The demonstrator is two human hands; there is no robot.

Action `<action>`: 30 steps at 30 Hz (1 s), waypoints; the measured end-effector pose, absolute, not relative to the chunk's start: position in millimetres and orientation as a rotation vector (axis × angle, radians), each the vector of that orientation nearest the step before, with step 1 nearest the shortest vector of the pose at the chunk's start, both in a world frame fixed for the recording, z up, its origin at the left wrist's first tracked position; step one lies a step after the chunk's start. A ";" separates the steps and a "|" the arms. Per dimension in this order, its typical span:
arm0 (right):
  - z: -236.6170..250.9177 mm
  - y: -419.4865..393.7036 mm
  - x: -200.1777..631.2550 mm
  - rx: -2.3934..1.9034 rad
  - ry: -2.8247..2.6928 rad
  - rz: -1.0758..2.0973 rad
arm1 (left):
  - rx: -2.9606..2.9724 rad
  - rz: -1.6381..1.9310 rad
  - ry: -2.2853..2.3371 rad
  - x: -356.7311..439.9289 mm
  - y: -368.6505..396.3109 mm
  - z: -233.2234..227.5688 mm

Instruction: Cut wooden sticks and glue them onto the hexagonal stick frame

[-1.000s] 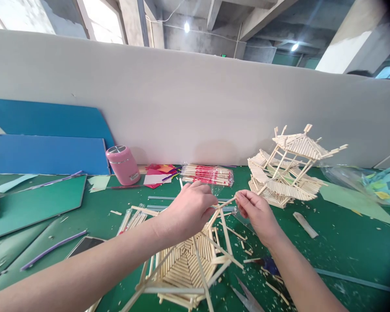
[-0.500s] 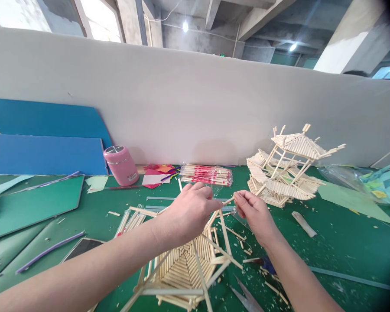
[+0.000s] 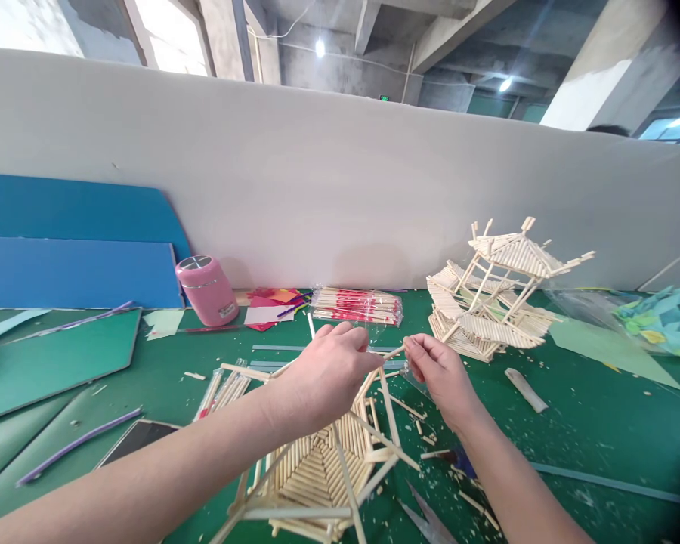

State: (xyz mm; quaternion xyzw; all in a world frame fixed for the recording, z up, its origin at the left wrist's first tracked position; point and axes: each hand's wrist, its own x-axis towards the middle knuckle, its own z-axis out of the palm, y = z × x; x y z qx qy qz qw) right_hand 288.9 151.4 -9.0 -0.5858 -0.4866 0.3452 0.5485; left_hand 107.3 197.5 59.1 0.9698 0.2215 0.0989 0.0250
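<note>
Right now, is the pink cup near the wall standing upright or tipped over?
Upright, leaning slightly. The pink cup stands on its base on the green table, and its round lid faces up.

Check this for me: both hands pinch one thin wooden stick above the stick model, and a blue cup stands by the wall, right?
Not quite. In the head view the cup is pink, not blue. Both the left hand and the right hand do pinch one thin stick above the stick model.

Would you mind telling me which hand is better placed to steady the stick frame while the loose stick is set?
Left, probably: the left hand sits over the stick frame at its raised struts, while the right hand pinches the loose stick.
</note>
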 end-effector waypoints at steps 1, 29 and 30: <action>-9.0 151.5 289.0 -1.387 -1.151 0.819 | 2.999 0.303 0.685 107.4 197.3 59.5; -5.1 152.4 279.6 -1.290 -0.989 1.038 | 2.919 0.309 0.688 108.6 197.7 64.1; -5.5 152.6 279.6 -1.286 -0.988 1.034 | 2.919 0.309 0.689 108.8 197.8 64.0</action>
